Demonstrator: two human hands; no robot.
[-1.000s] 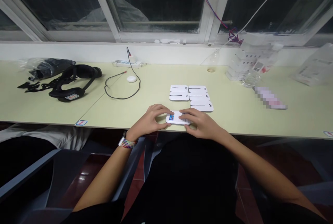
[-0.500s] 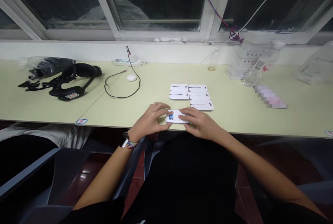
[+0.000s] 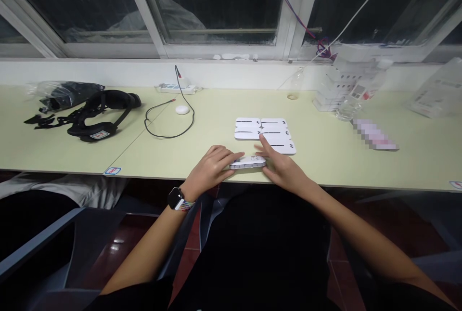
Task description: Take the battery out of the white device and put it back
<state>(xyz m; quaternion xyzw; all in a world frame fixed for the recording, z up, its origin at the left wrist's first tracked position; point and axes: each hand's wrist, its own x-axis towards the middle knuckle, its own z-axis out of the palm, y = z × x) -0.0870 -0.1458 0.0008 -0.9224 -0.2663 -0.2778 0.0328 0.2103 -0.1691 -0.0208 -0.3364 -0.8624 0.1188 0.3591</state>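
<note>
A small white box (image 3: 248, 162) is tilted near the table's front edge, its side face showing. My left hand (image 3: 213, 166) grips its left end between thumb and fingers. At the right end, my right hand (image 3: 283, 166) has its thumb near the box's corner and its fingers spread, the index finger raised over the cards. Just beyond lie several white cards (image 3: 247, 133) with rounded corners, in two columns, each bearing a black line and a letter-like mark. My right fingers partly cover the lower right card (image 3: 287, 146).
Black headgear (image 3: 97, 128) and a plastic bag lie at the left. A black cable loops around near a white round object (image 3: 182, 109) and a power strip (image 3: 176, 88). White boxes (image 3: 328, 97), bottles and a blurred flat item (image 3: 375, 134) are at the right.
The box has tipped up, showing its side instead of its top label. My right hand's fingers have lifted off its top and spread apart. My left hand still holds its end.
</note>
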